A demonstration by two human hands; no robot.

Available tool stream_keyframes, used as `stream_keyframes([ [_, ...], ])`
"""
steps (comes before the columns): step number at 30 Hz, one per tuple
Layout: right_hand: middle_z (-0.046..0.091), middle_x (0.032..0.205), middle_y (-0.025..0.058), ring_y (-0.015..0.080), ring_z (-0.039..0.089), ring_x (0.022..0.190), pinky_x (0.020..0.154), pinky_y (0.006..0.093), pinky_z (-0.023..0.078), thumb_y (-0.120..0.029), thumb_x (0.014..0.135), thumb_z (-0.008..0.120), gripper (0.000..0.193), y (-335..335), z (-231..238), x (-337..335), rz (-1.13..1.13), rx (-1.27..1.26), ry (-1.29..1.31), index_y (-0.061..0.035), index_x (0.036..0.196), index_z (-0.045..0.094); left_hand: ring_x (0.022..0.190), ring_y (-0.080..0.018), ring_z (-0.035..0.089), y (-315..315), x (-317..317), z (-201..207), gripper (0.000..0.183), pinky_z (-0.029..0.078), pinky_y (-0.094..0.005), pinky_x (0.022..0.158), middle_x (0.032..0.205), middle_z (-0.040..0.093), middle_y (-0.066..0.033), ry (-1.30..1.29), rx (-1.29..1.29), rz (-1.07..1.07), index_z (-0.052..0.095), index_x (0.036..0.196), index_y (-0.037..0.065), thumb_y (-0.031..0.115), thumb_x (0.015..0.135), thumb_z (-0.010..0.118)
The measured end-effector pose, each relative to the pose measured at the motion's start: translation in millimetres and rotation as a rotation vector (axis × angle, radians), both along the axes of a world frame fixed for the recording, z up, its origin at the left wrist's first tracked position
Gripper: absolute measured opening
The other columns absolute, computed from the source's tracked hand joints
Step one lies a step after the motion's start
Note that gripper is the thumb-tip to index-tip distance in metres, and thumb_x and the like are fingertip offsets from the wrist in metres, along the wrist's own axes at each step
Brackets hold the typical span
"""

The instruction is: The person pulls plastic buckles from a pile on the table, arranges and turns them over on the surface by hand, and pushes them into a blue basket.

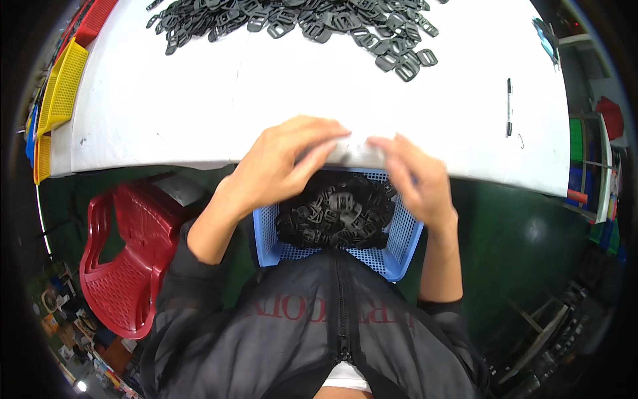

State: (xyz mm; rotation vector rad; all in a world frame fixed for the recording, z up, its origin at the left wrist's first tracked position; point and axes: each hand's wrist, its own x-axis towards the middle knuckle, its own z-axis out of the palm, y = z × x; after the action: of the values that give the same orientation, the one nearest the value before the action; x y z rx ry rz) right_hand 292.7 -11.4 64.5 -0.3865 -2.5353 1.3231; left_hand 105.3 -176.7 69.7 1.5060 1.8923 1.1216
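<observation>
Both of my hands are above the table's near edge, fingertips facing each other with a gap between them. My left hand (289, 158) has its fingers stretched to the right and the thumb apart, holding nothing I can see. My right hand (420, 178) is blurred by motion, its fingers loosely bent and apart. A smeared grey shape shows between the fingertips, too blurred to name. Below the hands, a blue plastic basket (403, 243) holds many black plastic strap buckles (332, 216). More black buckles (405, 63) lie in a wide pile at the table's far side.
The white-covered table (179, 113) spans the view. On its right lie a black-and-white marker (510, 106), a small hook-shaped piece (521, 141) and blue-handled snips (546, 41). Yellow baskets (63, 86) stand along the left edge. A dark red plastic chair (129, 266) is at my left.
</observation>
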Motion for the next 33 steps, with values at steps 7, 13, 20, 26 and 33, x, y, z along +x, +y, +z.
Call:
stream_keyframes([
  [7,0.06,0.129,0.0157,0.0314,0.056,0.122,0.1,0.0364,0.045,-0.021,0.098,0.054,0.031,126,-31,-95,-0.324,0.27,0.241,-0.0064,0.125,0.061,0.126,-0.0303,0.051,127,-30,-49,0.033,0.042,-0.0393,0.104,0.133,0.057,-0.0116,0.594,0.301,0.141,0.062,0.124,0.007,0.013,0.091,0.06],
  [13,0.059,0.132,0.0093,0.0294,0.048,0.13,0.112,0.0404,0.033,-0.025,0.098,0.053,0.034,92,-38,-110,-0.088,0.293,0.127,-0.0079,0.126,0.061,0.12,-0.03,0.053,101,-36,-56,0.033,0.042,-0.0404,0.102,0.125,0.061,-0.0095,0.642,0.224,0.139,0.065,0.119,0.005,0.011,0.086,0.065],
  [20,0.057,0.135,0.0018,0.0246,0.044,0.136,0.11,0.065,0.023,-0.024,0.092,0.063,0.028,42,-31,-54,-0.178,0.629,0.128,-0.0144,0.118,0.066,0.114,-0.0278,0.056,16,-12,-41,0.031,0.043,-0.0433,0.098,0.112,0.065,-0.0041,0.754,0.162,0.199,0.07,0.111,0.01,0.01,0.08,0.071],
  [26,0.049,0.142,0.0007,0.027,0.036,0.139,0.111,0.0665,0.019,-0.025,0.088,0.068,0.04,8,-42,-54,-0.277,0.715,0.057,-0.0183,0.126,0.06,0.104,-0.0238,0.058,13,-8,-36,0.029,0.042,-0.0387,0.088,0.105,0.065,-0.0003,0.563,0.234,0.318,0.07,0.106,0.011,0.011,0.077,0.074],
  [33,0.066,0.099,-0.0028,0.0217,0.056,0.109,0.108,0.0656,0.025,-0.022,0.082,0.074,0.026,13,-39,-78,-0.257,0.888,0.152,-0.0156,0.108,0.069,0.108,-0.0231,0.056,33,-39,-42,0.027,0.043,-0.0381,0.088,0.111,0.067,-0.0001,0.66,0.143,0.346,0.07,0.11,0.009,0.014,0.084,0.068],
])
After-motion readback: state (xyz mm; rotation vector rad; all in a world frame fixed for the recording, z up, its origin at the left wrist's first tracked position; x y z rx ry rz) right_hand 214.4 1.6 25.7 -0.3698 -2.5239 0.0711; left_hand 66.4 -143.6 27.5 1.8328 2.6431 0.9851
